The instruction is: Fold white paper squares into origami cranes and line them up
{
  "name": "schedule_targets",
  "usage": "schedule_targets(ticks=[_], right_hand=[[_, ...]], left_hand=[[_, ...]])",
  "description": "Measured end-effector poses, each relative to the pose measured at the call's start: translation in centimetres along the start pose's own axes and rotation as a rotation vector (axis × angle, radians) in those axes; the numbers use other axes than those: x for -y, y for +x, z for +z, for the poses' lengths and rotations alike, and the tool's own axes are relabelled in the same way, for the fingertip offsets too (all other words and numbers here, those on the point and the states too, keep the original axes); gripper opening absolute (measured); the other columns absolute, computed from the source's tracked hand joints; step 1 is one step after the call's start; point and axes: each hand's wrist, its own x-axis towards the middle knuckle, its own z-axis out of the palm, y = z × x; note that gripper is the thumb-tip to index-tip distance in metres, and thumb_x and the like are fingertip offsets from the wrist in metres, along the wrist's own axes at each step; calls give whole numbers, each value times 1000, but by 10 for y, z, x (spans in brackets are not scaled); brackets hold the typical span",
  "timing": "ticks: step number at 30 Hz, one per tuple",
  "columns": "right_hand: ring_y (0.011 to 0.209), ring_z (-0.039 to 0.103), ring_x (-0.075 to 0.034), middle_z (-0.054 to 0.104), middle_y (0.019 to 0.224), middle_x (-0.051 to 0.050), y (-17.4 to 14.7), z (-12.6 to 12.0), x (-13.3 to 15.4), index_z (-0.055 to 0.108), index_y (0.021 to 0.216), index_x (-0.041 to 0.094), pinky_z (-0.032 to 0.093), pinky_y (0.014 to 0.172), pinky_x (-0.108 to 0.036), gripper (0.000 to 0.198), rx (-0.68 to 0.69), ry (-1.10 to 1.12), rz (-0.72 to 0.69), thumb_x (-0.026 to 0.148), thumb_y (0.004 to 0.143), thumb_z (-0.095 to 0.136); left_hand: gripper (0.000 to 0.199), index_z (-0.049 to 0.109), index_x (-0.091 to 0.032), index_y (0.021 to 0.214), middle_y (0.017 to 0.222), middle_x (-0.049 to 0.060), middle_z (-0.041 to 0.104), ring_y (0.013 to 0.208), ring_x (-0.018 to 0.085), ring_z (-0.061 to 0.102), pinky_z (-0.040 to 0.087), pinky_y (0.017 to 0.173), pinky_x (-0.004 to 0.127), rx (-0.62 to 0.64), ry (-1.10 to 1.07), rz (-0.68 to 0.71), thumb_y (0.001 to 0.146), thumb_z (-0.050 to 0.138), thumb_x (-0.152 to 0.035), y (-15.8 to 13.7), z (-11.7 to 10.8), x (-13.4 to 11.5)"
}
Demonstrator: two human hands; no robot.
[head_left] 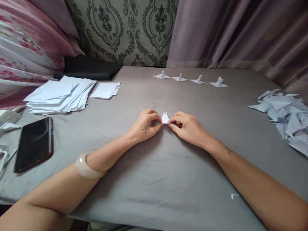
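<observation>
A small white folded paper crane [165, 117] with two upright points is held between my hands, low over the middle of the grey-covered table. My left hand [146, 125] pinches its left corner between thumb and fingers. On the opposite side, my right hand [186, 125] pinches the right corner the same way. The fingertips cover the outer ends of the paper. Farther back, several similar folded paper cranes [197, 79] stand in a row with their wings spread.
At the right lies a heap of folded white paper pieces [287, 112]. A large paper stack [60, 94] and a smaller one [106, 90] sit at the left. Nearer are a phone [35, 142] and white cables [4, 157]. A paper scrap [234, 195] lies by my right forearm.
</observation>
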Motion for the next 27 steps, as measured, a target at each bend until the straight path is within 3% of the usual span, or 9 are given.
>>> schedule_targets(ticks=[10, 15, 27], right_hand=[[74, 56, -13, 65, 91, -2, 7, 4, 7, 70, 76, 22, 42, 70, -29, 18, -52, 50, 183, 29, 85, 56], [69, 54, -12, 64, 90, -2, 10, 5, 8, 69, 74, 21, 42, 69, -30, 17, -67, 36, 244, 29, 83, 58], [73, 56, -15, 64, 88, -3, 15, 6, 8, 66, 67, 20, 43, 71, -32, 17, -69, 64, 323, 32, 78, 62]], left_hand=[[19, 71, -17, 79, 100, 8, 64, 90, 20, 58, 48, 82, 35, -8, -89, -120, 82, 58, -31, 8, 3, 6], [19, 70, -16, 76, 97, 7, 64, 84, 18, 58, 48, 75, 32, -21, -151, -132, 80, 61, -32, 11, 5, 11], [17, 67, -16, 71, 91, 7, 62, 81, 17, 57, 45, 73, 31, 10, -76, -94, 79, 59, -29, 17, 5, 13]])
